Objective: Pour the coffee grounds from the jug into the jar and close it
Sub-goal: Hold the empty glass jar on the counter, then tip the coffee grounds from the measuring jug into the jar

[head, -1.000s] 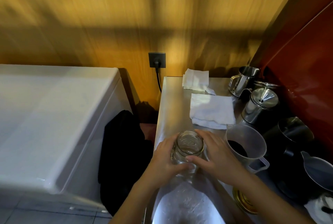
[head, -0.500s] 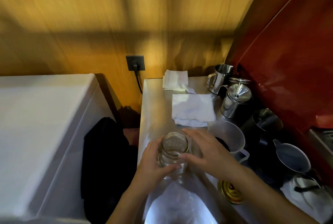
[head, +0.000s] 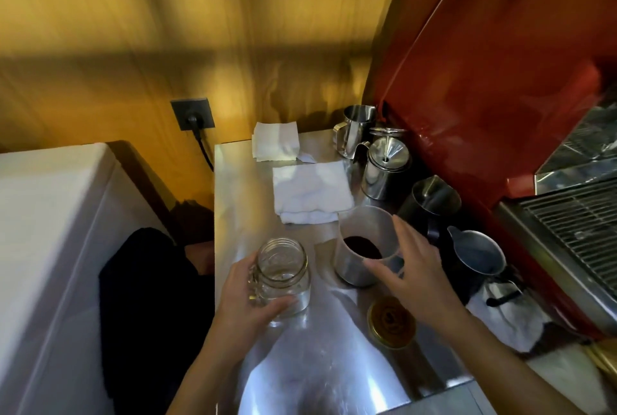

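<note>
The left hand (head: 247,301) has its fingers clamped round the open glass jar (head: 283,272), which stands on the steel tabletop (head: 240,201). At the jar's 3 o'clock sits the jug (head: 362,247) with dark coffee grounds (head: 362,246); the right hand (head: 415,276) hovers at it, fingers apart. The gold lid (head: 391,322) lies at the jug's 6 o'clock
</note>
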A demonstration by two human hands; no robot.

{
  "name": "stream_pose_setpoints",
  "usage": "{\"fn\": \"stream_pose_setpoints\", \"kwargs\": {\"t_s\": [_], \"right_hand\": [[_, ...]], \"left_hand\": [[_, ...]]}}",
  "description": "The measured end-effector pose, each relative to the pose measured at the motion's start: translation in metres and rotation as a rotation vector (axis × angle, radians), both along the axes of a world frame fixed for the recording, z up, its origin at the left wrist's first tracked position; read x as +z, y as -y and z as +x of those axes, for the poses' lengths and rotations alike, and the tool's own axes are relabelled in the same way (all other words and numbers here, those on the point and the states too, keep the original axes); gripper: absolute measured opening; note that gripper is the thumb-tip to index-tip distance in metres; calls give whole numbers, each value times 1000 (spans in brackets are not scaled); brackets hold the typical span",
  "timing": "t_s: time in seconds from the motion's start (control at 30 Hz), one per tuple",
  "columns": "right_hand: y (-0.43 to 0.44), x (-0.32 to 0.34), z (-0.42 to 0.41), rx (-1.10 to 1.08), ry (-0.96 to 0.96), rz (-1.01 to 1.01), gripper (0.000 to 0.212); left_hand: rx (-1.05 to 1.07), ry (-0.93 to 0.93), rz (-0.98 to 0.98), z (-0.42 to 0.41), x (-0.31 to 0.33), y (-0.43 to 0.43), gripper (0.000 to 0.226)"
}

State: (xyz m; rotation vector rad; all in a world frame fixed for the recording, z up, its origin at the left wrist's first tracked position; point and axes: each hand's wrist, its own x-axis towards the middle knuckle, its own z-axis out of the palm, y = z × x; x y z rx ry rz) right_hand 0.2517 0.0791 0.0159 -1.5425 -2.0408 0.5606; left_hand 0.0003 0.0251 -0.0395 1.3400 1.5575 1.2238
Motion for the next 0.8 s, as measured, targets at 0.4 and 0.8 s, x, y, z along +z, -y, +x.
{"fn": "stream_pose_setpoints", "kwargs": {"t_s": [0.4,0.8], "right_hand": [[-5,-14,8,-242,-304,-413,23],[-9,6,-5,-190,-897,-395,15]], "left_hand": [[-1,-43,22,1,3,1,73],[9,-53,-32,0,-3,2,81]]}}
